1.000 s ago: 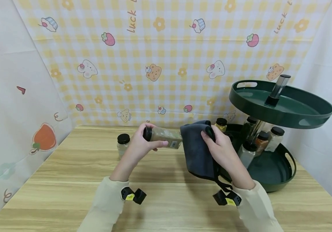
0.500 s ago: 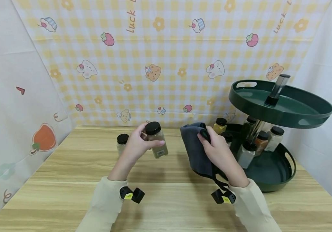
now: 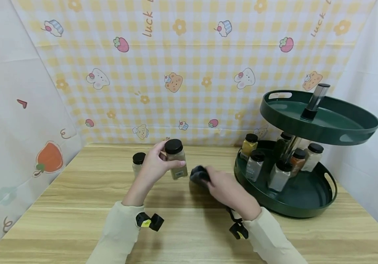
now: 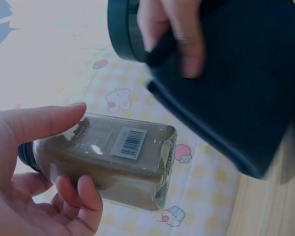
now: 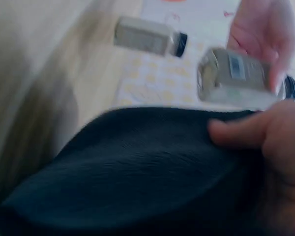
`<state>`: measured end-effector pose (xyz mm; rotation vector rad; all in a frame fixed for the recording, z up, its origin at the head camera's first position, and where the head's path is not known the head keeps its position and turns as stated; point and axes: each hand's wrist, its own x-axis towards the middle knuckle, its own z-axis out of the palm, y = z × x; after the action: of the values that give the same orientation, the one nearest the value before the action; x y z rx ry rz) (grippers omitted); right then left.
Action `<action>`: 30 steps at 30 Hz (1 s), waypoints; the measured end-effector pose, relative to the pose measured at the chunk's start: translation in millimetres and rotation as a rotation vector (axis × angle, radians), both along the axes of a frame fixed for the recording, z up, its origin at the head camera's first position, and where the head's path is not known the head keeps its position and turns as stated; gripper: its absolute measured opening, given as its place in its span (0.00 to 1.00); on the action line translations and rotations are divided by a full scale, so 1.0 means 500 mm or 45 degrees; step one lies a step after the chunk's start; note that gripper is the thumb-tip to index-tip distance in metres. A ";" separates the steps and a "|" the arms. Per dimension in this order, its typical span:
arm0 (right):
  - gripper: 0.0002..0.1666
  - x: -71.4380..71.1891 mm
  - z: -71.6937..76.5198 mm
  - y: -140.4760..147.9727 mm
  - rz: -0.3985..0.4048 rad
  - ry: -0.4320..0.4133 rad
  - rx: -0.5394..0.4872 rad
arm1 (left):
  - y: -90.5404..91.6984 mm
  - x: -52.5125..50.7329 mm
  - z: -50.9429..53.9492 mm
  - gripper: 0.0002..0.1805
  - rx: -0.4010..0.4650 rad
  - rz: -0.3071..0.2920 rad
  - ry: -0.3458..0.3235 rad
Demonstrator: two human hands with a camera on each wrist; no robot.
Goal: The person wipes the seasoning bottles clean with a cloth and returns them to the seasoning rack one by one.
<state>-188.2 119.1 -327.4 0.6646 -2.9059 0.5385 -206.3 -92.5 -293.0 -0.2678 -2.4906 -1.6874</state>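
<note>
Head view: a jar (image 3: pixel 178 172) of brownish powder, slightly tilted with its black lid uppermost, is held above the bench (image 3: pixel 76 209) by the left hand (image 3: pixel 157 161). A dark grey cloth (image 3: pixel 199 178) is gripped by the right hand (image 3: pixel 225 185), just beside the jar. Since half a second ago the cloth has been swung down and inward, so that a pale jar (image 3: pixel 254 167) in the lower tray (image 3: pixel 307 200) is brought back into sight; the held jar has hardly been moved. For the work in hand, the gap between cloth and jar seems to have been narrowed, though no contact is seen. A second jar (image 3: pixel 138 164) is partly covered by the left hand.

Left wrist view: the jar's barcode (image 4: pixel 130 143) and glass base (image 4: pixel 167 167) are shown close up, the base being hidden in the head view. The jar is pinched between thumb and fingers. The cloth is revealed as a broad sheet, apart from the jar.

Right wrist view, blurred: the right thumb is laid over the cloth's edge; the fingers beneath cannot be made out. The second jar is shown whole.
</note>
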 end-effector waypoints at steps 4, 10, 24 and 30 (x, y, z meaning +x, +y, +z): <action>0.16 0.008 -0.018 -0.022 0.138 -0.223 0.170 | -0.001 0.000 0.002 0.32 -0.019 0.005 0.010; 0.33 0.023 -0.025 -0.041 0.225 -0.477 0.387 | 0.000 -0.001 0.001 0.33 -0.029 0.002 0.009; 0.32 0.022 0.005 -0.003 0.159 -0.655 0.262 | 0.004 -0.002 -0.009 0.33 -0.052 -0.015 0.033; 0.33 0.021 0.063 0.081 0.032 -0.570 0.087 | 0.007 -0.005 -0.011 0.32 -0.062 -0.027 0.037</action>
<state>-177.9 159.7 -295.8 0.6626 -3.3478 0.6696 -208.8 -89.2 -298.2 -0.3224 -2.5193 -1.6206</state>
